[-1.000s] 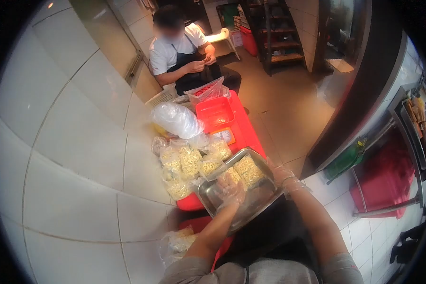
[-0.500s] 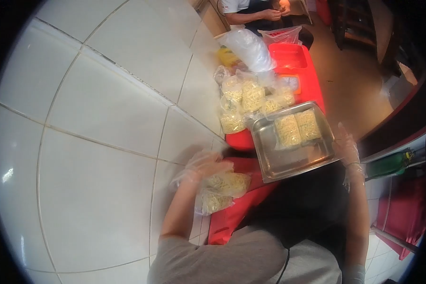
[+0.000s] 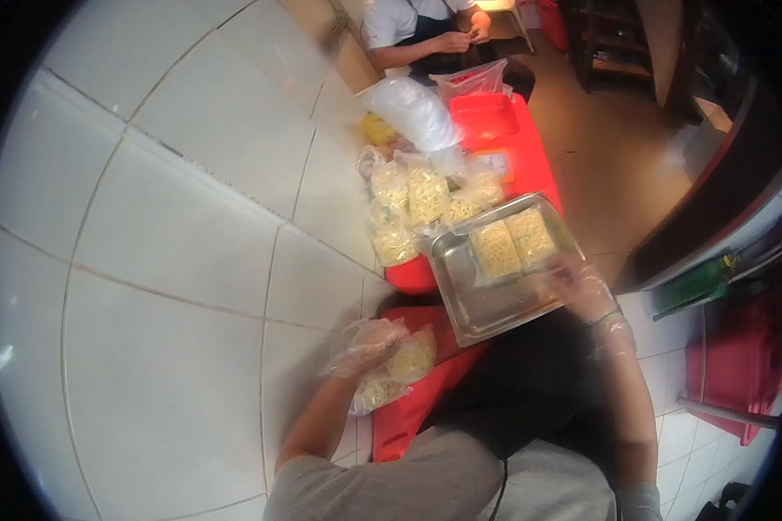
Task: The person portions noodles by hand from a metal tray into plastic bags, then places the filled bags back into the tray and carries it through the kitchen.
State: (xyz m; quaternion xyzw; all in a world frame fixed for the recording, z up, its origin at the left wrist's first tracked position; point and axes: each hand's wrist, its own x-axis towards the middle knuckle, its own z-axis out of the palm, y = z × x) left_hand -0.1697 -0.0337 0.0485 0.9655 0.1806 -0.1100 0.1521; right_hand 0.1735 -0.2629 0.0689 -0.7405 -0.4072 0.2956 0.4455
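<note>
My left hand (image 3: pixel 369 346), in a clear plastic glove, is closed on the top of a clear bag of pale yellow, noodle-like strips (image 3: pixel 414 356). Another such bag (image 3: pixel 381 395) lies just below it on a red surface. My right hand (image 3: pixel 580 291), gloved too, is over the right side of a shallow metal tray (image 3: pixel 469 317), its fingers bent, apart and slightly blurred. Inside the tray, two flat rectangular packs of the strips (image 3: pixel 497 249) (image 3: pixel 530 234) lie side by side, close to the right fingertips.
Several filled clear bags (image 3: pixel 427 195) are heaped beyond the tray on a red bench (image 3: pixel 537 161). A puffed white plastic bag (image 3: pixel 415 113) stands behind them. Another person (image 3: pixel 417 39) sits at the far end. White tiled wall (image 3: pixel 174 208) runs along the left.
My right hand has moved from the tray's right rim inward over the tray. My left hand stays at the bag, its fingers now at its upper edge. The whole view has shifted slightly.
</note>
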